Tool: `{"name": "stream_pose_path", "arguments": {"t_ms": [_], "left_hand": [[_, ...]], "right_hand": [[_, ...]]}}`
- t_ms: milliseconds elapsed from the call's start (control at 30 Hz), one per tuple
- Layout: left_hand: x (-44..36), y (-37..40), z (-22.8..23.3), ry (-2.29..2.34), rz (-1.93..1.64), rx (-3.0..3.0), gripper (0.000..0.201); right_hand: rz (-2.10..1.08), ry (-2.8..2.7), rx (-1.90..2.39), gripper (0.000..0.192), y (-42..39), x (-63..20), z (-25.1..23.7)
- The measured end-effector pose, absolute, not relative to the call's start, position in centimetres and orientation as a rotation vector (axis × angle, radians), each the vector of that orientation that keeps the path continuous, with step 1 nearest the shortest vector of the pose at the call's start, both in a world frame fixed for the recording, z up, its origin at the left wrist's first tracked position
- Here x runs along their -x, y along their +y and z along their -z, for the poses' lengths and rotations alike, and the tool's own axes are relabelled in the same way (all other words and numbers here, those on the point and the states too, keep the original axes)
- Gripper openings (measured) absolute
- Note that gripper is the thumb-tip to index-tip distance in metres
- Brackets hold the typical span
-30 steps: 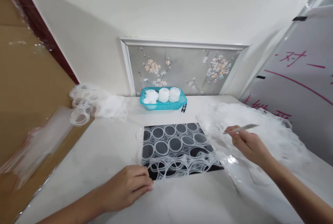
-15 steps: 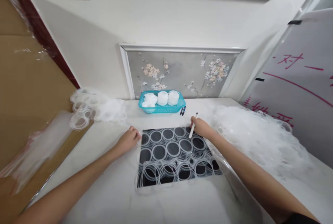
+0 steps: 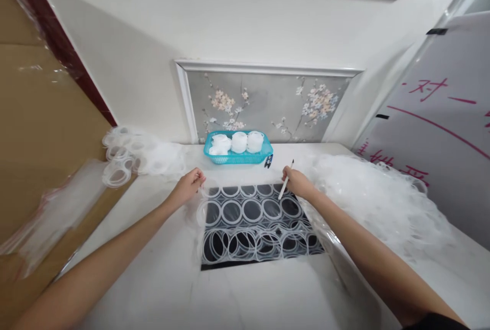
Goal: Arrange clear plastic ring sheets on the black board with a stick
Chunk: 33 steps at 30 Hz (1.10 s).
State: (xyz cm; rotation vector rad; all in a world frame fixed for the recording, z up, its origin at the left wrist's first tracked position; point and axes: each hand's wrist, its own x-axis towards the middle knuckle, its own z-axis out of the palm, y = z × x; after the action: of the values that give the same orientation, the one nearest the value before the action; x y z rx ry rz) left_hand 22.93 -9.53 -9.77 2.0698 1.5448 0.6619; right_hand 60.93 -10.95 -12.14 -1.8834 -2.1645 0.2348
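White translucent ring pile (image 3: 143,154) lies at tabletop's (image 3: 245,297) back-left corner. Left hand (image 3: 190,183) pinches clear ring-patterned plastic sheet (image 3: 242,212) at its back-left corner; sheet lies over black rectangular mat (image 3: 215,266), mid-tabletop. Right hand (image 3: 297,183) grips slim white pen-like tool (image 3: 284,187) above mat's back-right corner. White translucent heap (image 3: 377,199) lines right edge.

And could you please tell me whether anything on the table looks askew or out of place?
Yes, slightly: on the black mat, the clear rings along the near edge overlap unevenly, whereas the rows behind them look neatly aligned.
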Motion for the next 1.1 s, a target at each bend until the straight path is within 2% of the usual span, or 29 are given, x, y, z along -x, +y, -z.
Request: {"name": "stream_pose_path", "arguments": {"t_ms": [167,267,333,467,533,600,700,833,1100], "left_hand": [[-23.9,-9.2,10.1,1.662,-0.714,-2.116,0.024],[-24.8,-11.6,10.1,1.653,-0.755,-2.205,0.041],[-25.3,-14.6,10.3,1.528,-0.676,-2.325,0.045],[-25.7,-21.6,11.3,1.229,-0.249,-2.709,0.056],[-25.6,-23.9,12.1,1.196,-0.166,-2.833,0.058],[-25.5,-25.1,12.9,1.22,-0.163,-2.915,0.058],[-25.2,-25.6,13.8,1.28,-0.159,-3.007,0.059],[-24.9,-26.0,14.2,1.377,-0.125,-3.075,0.06],[-25.2,-26.7,14.4,1.436,-0.199,-3.066,0.061]], "right_hand": [[-0.138,-2.024,1.888,0.015,-11.7,-60.8,11.5],[-0.18,-1.868,1.8,0.026,-13.5,-60.1,10.9],[-0.35,-1.767,1.688,0.039,-15.3,-59.1,10.2],[-0.996,-1.569,1.396,0.063,-18.8,-55.0,9.0],[-1.21,-1.483,1.302,0.07,-19.8,-52.0,8.9],[-1.269,-1.47,1.253,0.066,-20.1,-48.7,9.5],[-1.289,-1.51,1.195,0.047,-19.8,-44.5,11.0],[-1.256,-1.62,1.206,0.031,-19.1,-41.9,12.7],[-0.991,-1.854,1.292,0.028,-19.1,-42.3,13.2]]}}
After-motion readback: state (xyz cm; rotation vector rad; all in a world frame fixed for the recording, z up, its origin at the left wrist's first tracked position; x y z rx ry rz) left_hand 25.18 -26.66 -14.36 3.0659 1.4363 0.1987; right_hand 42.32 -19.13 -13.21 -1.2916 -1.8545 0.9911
